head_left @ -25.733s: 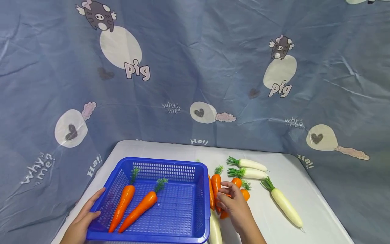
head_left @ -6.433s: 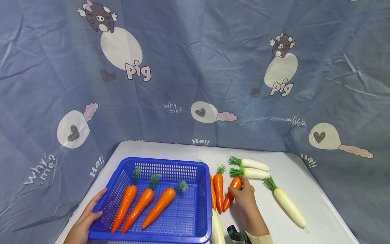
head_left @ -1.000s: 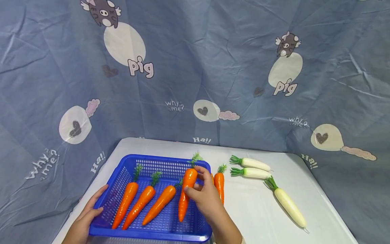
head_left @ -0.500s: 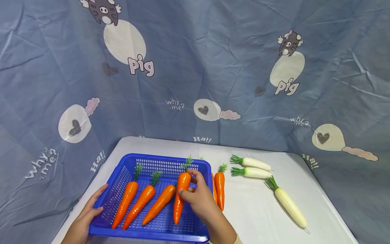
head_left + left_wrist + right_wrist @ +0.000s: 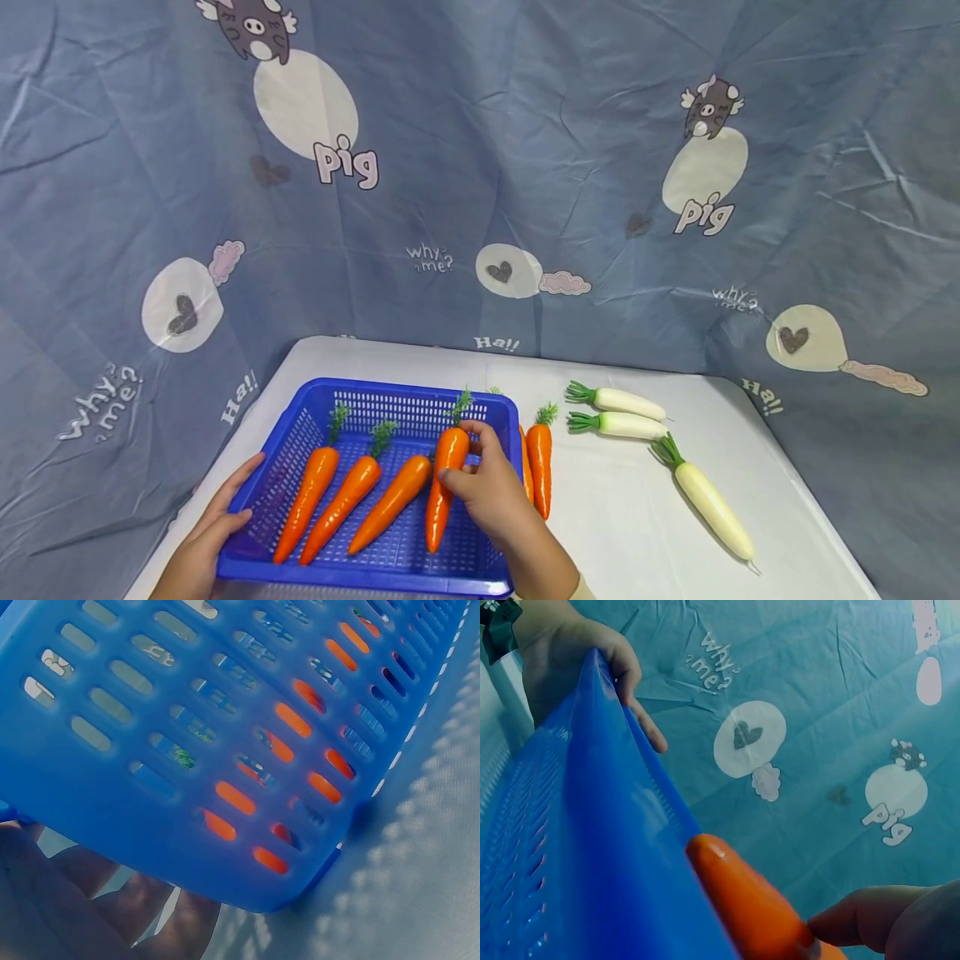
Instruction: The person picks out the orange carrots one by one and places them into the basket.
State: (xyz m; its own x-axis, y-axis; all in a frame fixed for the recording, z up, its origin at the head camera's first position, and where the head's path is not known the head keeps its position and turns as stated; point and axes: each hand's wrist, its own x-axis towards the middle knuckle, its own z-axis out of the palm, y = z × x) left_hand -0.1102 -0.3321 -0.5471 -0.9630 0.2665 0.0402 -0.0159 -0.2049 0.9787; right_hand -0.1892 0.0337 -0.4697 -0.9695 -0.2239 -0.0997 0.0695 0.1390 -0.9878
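A blue plastic basket (image 5: 360,577) stands on the white table, three carrots (image 5: 307,504) lying side by side in it, leafy tops pointing away. My left hand (image 5: 202,537) grips its left rim, thumb over the edge; the left wrist view shows fingers (image 5: 176,922) under the rim of the perforated wall. Inside the basket's right part, my right hand (image 5: 495,492) pinches another carrot (image 5: 448,458) near its thick end, between thumb and fingers, tip toward me. Whether this carrot touches the basket floor I cannot tell. In the right wrist view, part of the held carrot (image 5: 750,900) shows.
Just right of the basket lie a carrot (image 5: 539,467) and a second one (image 5: 527,467) partly hidden by the rim. Farther right are two small white radishes (image 5: 630,403) and a larger one (image 5: 708,508). A blue printed cloth (image 5: 420,167) hangs behind the table.
Over the last second my right hand has moved slightly left and lowered its carrot into the basket. Since the oldest frame, a third carrot has come to lie inside; fewer carrots lie outside.
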